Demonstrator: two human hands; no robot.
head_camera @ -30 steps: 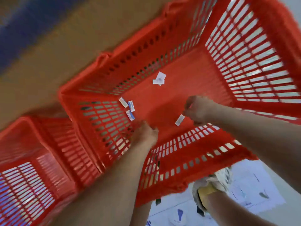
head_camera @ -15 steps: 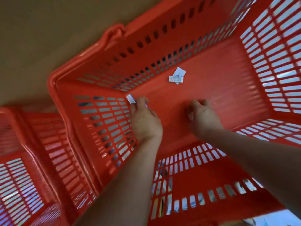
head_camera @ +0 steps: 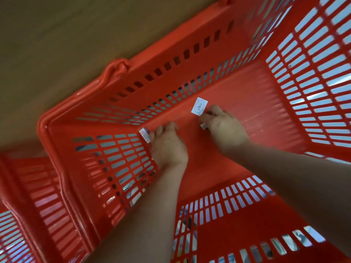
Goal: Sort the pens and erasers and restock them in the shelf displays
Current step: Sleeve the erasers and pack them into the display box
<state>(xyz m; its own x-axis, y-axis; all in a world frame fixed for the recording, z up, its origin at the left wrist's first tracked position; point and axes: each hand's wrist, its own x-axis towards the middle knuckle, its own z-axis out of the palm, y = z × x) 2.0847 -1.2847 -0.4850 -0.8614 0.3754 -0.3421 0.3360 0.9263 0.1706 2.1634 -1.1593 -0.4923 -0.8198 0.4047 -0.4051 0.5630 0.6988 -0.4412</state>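
Both my hands reach down to the floor of a red slotted basket [head_camera: 247, 88]. My left hand [head_camera: 168, 149] lies by the left wall, its fingertips closed on a small white eraser [head_camera: 145, 136] with a red mark; anything else under the palm is hidden. My right hand [head_camera: 225, 130] is further right, with a small white eraser [head_camera: 203, 126] pinched under the thumb. Its fingertips touch a white paper tag [head_camera: 199, 106] with a printed oval, lying on the basket floor.
A second red slotted basket [head_camera: 20, 202] stands against the first at the lower left. A brown surface [head_camera: 57, 44] fills the upper left beyond the basket rim. Pale printed things show through the near wall's slots.
The view has moved closer into the basket. My right hand has gone forward to the white tag. My left hand has stayed on the erasers by the left wall.
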